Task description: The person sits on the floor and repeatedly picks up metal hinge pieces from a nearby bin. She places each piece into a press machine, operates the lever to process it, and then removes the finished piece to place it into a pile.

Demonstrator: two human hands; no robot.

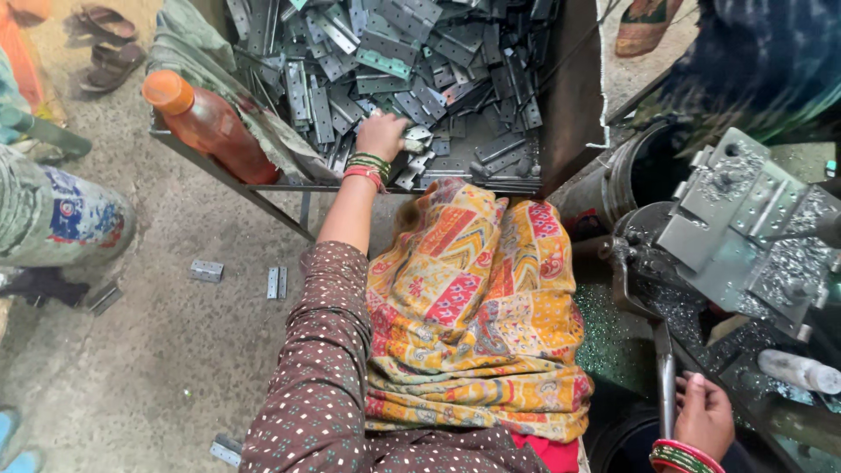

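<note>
Head view, looking straight down: my left hand (383,133) is stretched fwd into the heap of metal hinges (412,52) piled on the bench (263,186), fingers curled shut around one or two small hinge plates (412,144) at the near edge of the pile. Arm nearly straight, wrist w/ green and red bangles, dotted brown sleeve pushed up to the elbow.

I judge the plates stiff, flat sheet steel, light one at a time but w/ sharp edges, prob. a bit slick; they lie tangled, so best pinched by the long edges and lifted clear, not dragged.

My right hand (705,416) sits low at the right, beside the lever (666,385) of the press machine (745,219). Fingers look partly curled near the lever; I can't tell if they actually grip it.

A patterned orange cloth (477,298) covers my lap between the two arms. An orange-capped bottle (206,123) stands at the bench's left corner, apart from the hand. A few hinges lie on the concrete floor (158,350).
</note>
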